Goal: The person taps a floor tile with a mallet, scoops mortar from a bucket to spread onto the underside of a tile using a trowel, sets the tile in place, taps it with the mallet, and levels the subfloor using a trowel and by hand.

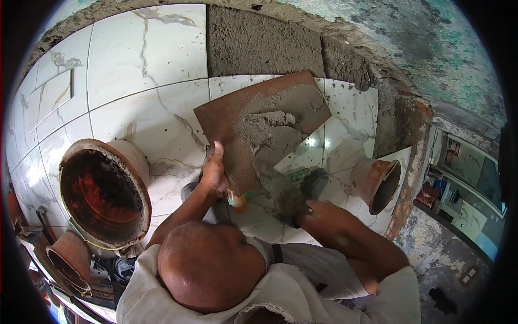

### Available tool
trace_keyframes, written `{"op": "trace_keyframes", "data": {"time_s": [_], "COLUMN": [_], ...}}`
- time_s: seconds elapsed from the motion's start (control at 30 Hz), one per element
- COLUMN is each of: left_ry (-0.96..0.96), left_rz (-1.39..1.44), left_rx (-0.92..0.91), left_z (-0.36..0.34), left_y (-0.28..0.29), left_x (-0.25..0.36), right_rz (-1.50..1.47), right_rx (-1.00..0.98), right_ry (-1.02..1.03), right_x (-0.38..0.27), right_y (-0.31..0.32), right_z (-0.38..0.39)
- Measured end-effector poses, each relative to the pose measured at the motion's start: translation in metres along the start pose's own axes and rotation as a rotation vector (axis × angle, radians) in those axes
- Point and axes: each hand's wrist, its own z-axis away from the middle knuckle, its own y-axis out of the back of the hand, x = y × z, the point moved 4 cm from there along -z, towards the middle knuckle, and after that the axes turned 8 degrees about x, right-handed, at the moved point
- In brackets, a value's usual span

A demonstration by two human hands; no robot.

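Observation:
Neither of my hands is in view. Another person bends over below the camera, bald head (210,262) and pale shirt toward the lower edge. Their left hand (215,173) grips a large brown-backed tile (218,121), tilted above the tiled floor, with grey mortar (267,127) spread over part of it. Their right hand (310,213) holds a mortar-covered trowel (278,186) at the tile's lower part; its outline is blurred. A small orange-and-white object (237,201) shows below the tile, partly hidden.
Buckets stand at left (105,197), lower left (65,259) and right (377,186). White marbled tiles (145,43) border a strip of grey mortar bed (259,40) along a rough, peeling wall (431,54). A recess (458,178) with shelved items is at right.

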Motion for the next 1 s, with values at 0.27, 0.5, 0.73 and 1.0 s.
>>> {"op": "trace_keyframes", "data": {"time_s": [0.27, 0.5, 0.73, 1.0], "left_ry": [-0.056, -0.068, -0.118, -0.125], "left_rz": [-0.059, -0.072, -0.095, -0.118], "left_rx": [0.014, 0.013, 0.022, 0.033], "left_z": [-0.001, -0.006, -0.014, -0.014], "left_y": [-0.002, 0.007, 0.013, 0.012], "left_x": [0.003, -0.002, 0.002, 0.004], "right_rz": [0.373, 0.415, -0.271, -0.574], "right_rx": [0.486, 0.492, 0.015, 0.138], "right_ry": [-0.044, -0.145, -0.301, -0.418], "right_x": [0.032, 0.062, 0.059, 0.094], "right_y": [0.067, 0.081, 0.041, 0.09], "right_z": [-0.067, -0.105, -0.07, -0.072]}}
